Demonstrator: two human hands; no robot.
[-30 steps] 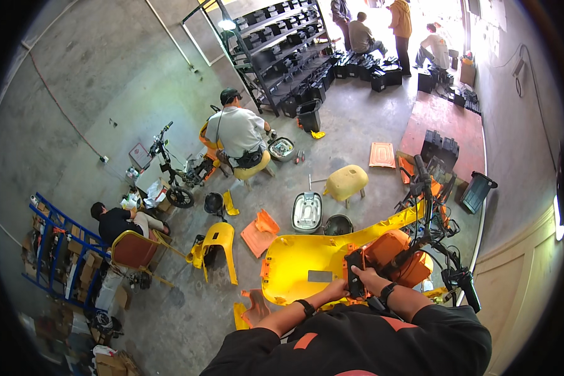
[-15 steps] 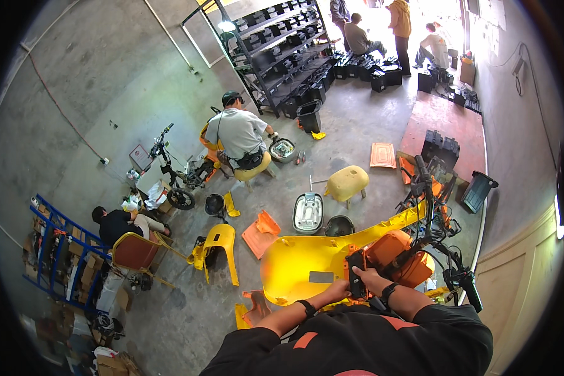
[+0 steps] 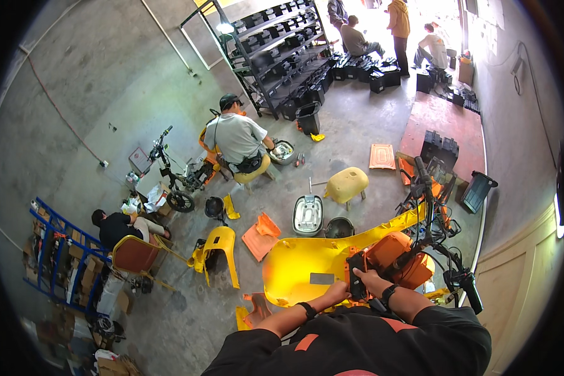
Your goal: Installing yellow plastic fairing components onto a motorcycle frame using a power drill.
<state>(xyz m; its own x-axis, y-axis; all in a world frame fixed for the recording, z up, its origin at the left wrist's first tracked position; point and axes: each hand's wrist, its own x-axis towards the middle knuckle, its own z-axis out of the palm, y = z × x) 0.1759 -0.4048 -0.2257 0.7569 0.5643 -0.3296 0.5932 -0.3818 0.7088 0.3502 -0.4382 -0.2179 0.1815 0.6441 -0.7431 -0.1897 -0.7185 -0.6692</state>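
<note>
At the lower centre, my left hand (image 3: pixel 338 292) is closed beside the lower left edge of a black block-shaped part (image 3: pixel 357 264). Whatever its fingers hold, if anything, is too small to make out. My right hand (image 3: pixel 371 282) grips the same black part from the right, with the thumb lying on top. This part sits against the orange body (image 3: pixel 391 250) of an electric scooter, whose black handlebar (image 3: pixel 467 282) stands to the right. A large yellow body panel (image 3: pixel 288 269) with a rectangular cut-out spreads to the left and beyond my hands.
Past the panel are a grey-white tray-like shell (image 3: pixel 308 214), a dark bowl (image 3: pixel 339 227) and a yellow stool (image 3: pixel 348 183). Orange panels (image 3: pixel 261 237) and a yellow plastic piece (image 3: pixel 221 241) lie left. A co-worker (image 3: pixel 235 135) sits farther off; black shelving (image 3: pixel 276 50) stands behind.
My hands stay at the black part with almost no shift. The seated co-worker at the far left-centre has turned the head and leaned slightly to the right.
</note>
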